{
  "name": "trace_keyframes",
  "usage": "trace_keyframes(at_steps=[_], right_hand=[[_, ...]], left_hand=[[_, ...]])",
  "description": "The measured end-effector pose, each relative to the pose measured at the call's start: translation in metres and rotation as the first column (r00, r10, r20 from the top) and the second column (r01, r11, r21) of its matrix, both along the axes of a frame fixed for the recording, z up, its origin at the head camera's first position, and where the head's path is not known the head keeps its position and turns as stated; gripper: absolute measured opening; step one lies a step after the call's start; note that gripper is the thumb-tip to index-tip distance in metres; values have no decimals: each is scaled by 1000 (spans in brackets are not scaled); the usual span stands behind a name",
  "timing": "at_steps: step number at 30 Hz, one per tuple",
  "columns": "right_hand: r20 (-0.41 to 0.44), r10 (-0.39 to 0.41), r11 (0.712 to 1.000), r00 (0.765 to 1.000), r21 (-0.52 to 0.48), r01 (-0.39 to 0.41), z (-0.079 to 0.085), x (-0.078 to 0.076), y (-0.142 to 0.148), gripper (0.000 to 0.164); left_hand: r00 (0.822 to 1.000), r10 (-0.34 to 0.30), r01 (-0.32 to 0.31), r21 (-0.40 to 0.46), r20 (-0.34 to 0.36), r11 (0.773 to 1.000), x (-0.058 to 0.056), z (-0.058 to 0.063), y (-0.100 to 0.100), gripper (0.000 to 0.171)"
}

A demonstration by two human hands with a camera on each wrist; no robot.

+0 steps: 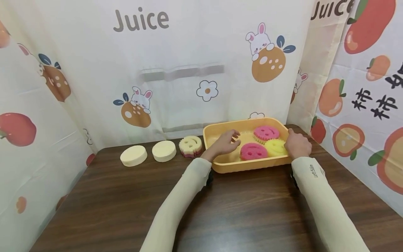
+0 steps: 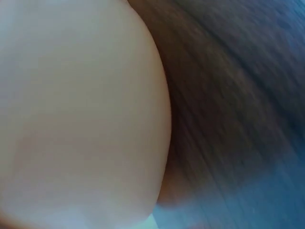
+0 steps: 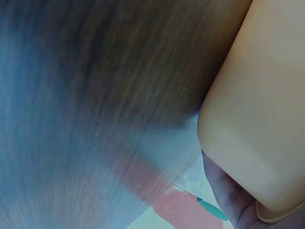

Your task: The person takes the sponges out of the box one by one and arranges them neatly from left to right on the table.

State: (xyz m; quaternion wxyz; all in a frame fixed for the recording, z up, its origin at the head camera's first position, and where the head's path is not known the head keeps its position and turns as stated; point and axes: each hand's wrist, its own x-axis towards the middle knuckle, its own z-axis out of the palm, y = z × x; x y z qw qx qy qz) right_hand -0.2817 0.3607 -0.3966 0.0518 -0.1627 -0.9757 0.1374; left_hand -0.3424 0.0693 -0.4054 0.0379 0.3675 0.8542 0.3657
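A pale orange rectangular tray (image 1: 245,167) stands at the back of the table. My right hand (image 1: 297,143) grips its right end wall; in the right wrist view, fingers (image 3: 224,191) lie along the outside of the tray wall (image 3: 257,109). My left hand (image 1: 224,142) reaches over the left part of the tray, fingers loosely bent and holding nothing. Inside, toward the right, lie a pink smiley-face sponge (image 1: 266,133) at the back, another pink one (image 1: 253,151) in front, and a yellow smiley-face sponge (image 1: 275,147) near my right hand.
Left of the tray, a cream smiley-face sponge (image 1: 190,145) with a pink underside sits beside two plain cream round discs, one nearer (image 1: 164,151) and one farther left (image 1: 133,155). A printed curtain (image 1: 189,42) hangs behind and around the brown wooden table (image 1: 126,203).
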Motion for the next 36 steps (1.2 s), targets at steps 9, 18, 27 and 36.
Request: trace_keyframes(at_steps=[9,18,27,36], right_hand=[[-26,8,1000,1000,4,-8,-5,-2,-3,53],[-38,17,1000,999,-5,-17,-5,0,-7,51],[-25,13,1000,1000,-9,-14,-4,0,0,53],[-34,18,1000,999,1,-18,0,-2,1,52]], left_hand=[[998,2,0,-35,58,999,5,-3,2,49],[997,-16,24,-106,76,994,6,-6,5,54],[993,-40,59,-174,110,983,7,-6,13,61],[988,-66,95,-214,137,972,4,-6,17,65]])
